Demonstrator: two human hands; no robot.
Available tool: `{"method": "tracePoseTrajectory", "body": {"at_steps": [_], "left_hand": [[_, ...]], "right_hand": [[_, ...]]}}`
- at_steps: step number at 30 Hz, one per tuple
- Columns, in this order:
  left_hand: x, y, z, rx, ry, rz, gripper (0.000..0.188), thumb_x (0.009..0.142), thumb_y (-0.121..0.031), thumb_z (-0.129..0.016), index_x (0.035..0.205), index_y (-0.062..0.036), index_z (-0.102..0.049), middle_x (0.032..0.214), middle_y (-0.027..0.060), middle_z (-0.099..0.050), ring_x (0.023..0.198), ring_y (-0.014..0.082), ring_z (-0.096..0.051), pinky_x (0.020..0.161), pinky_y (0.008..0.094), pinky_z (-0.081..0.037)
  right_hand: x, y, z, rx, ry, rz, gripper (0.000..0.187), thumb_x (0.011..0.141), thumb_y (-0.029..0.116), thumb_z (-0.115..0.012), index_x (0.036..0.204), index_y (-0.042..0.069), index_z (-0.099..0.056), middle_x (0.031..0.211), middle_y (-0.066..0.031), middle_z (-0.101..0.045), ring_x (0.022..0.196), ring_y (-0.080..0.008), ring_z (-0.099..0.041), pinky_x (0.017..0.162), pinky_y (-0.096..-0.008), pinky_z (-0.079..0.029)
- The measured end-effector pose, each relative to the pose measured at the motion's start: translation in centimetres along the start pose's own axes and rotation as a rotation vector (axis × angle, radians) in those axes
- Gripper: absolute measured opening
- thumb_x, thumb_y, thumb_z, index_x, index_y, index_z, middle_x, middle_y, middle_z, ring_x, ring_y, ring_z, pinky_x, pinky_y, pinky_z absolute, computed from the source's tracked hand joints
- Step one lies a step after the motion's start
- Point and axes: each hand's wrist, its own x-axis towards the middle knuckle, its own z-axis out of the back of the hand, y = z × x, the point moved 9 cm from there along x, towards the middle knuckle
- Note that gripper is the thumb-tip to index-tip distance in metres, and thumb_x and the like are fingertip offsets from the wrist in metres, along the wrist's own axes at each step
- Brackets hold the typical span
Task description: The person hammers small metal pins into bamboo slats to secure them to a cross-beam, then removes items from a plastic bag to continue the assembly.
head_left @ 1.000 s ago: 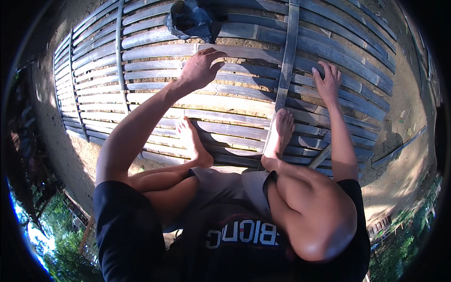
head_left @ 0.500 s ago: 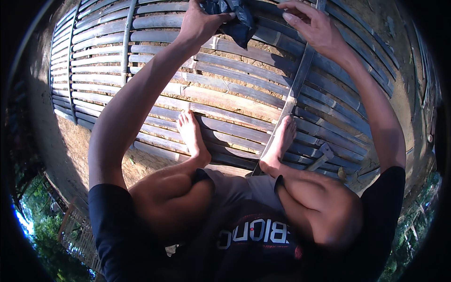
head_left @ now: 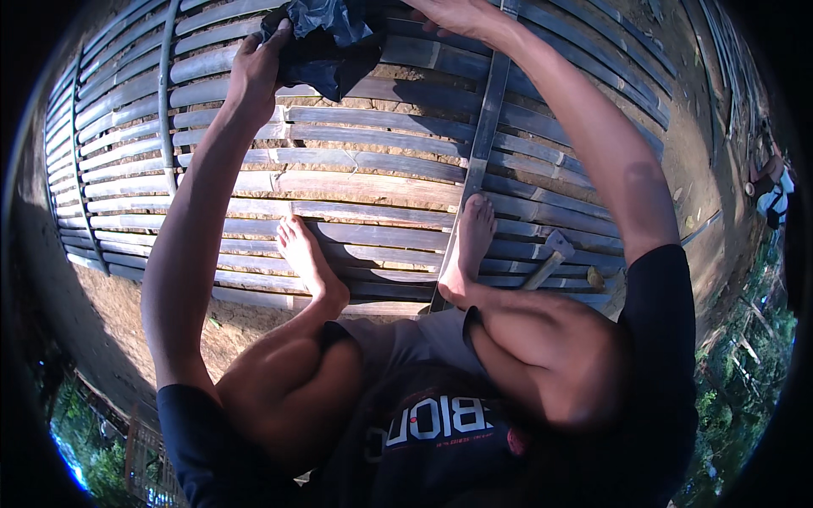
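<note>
At the top edge, my left hand (head_left: 257, 74) is closed on the near-left rim of a crumpled black plastic bag (head_left: 318, 68), thumb on top. The bag sags over the bamboo slats (head_left: 373, 135) and its mouth seems spread; what lies inside cannot be made out. To the right of the bag, my right hand (head_left: 464, 19) reaches in with fingers stretched toward it, partly cut off by the top edge. Nothing shows in that hand. A hammer (head_left: 549, 261) with a pale handle lies on the slats beside my right foot (head_left: 474, 233).
My bare left foot (head_left: 306, 258) rests on the slatted bamboo platform. A dark crossbar (head_left: 483, 127) runs across the slats. A small brown lump (head_left: 595, 278) lies near the hammer. Brown ground (head_left: 703, 203) surrounds the platform, with greenery (head_left: 745, 381) at the lower right.
The view has shifted, moving the scene leftward. The bag appears more spread out beside my left hand. My right hand has moved up and in toward the bag.
</note>
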Motion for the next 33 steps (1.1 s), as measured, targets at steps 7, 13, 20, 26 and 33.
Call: {"method": "tracePoseTrajectory", "body": {"at_steps": [7, 13, 20, 26, 33], "left_hand": [[1.6, -0.3, -3.2, 0.044, 0.002, 0.006, 0.023, 0.102, -0.018, -0.052, 0.118, -0.0029, -0.057, 0.103, 0.0064, -0.067, 0.088, 0.0155, -0.066, 0.073, 0.0310, -0.056], [1.5, 1.9, 3.2, -0.041, -0.208, 0.052, 0.024, 0.103, -0.018, -0.050, 0.118, 0.0001, -0.056, 0.105, 0.0105, -0.067, 0.088, 0.0198, -0.069, 0.076, 0.0339, -0.058], [-0.1, 2.7, 1.5, 0.061, -0.138, -0.055, 0.034, 0.099, -0.029, -0.062, 0.111, 0.0021, -0.054, 0.099, 0.0108, -0.064, 0.083, 0.0150, -0.062, 0.073, 0.0299, -0.054], [-2.2, 0.7, 0.5, 0.141, -0.175, -0.093, 0.036, 0.094, -0.026, -0.069, 0.109, 0.0029, -0.054, 0.098, 0.0101, -0.064, 0.086, 0.0125, -0.058, 0.077, 0.0276, -0.048], [-1.1, 1.7, 0.2, 0.150, -0.214, -0.073, 0.040, 0.092, -0.026, -0.070, 0.111, 0.0063, -0.056, 0.096, 0.0122, -0.065, 0.084, 0.0154, -0.060, 0.075, 0.0294, -0.049]], "right_hand": [[1.5, 1.3, -1.3, -0.022, 0.004, 0.003, 0.021, 0.099, 0.023, -0.058, 0.104, 0.006, -0.069, 0.077, -0.0017, -0.063, 0.069, -0.0104, -0.057, 0.061, -0.0302, -0.045], [-1.6, -6.5, 4.6, 0.193, -0.139, -0.282, 0.020, 0.099, 0.022, -0.058, 0.100, 0.006, -0.070, 0.073, -0.0009, -0.062, 0.064, -0.0101, -0.056, 0.058, -0.0302, -0.043], [-3.7, -4.1, 10.3, -0.028, -0.481, -0.196, 0.027, 0.091, 0.025, -0.059, 0.106, 0.004, -0.067, 0.097, -0.0137, -0.066, 0.090, -0.0293, -0.064, 0.080, -0.0422, -0.050], [1.5, 11.9, 1.8, 0.303, 0.220, 0.125, 0.025, 0.091, 0.020, -0.061, 0.107, 0.000, -0.067, 0.091, -0.0181, -0.069, 0.087, -0.0295, -0.067, 0.081, -0.0377, -0.051], [4.7, 2.6, -9.5, -0.170, 0.168, 0.126, 0.022, 0.090, 0.010, -0.057, 0.109, 0.001, -0.064, 0.107, -0.0200, -0.066, 0.096, -0.0369, -0.066, 0.085, -0.0432, -0.054]]}}
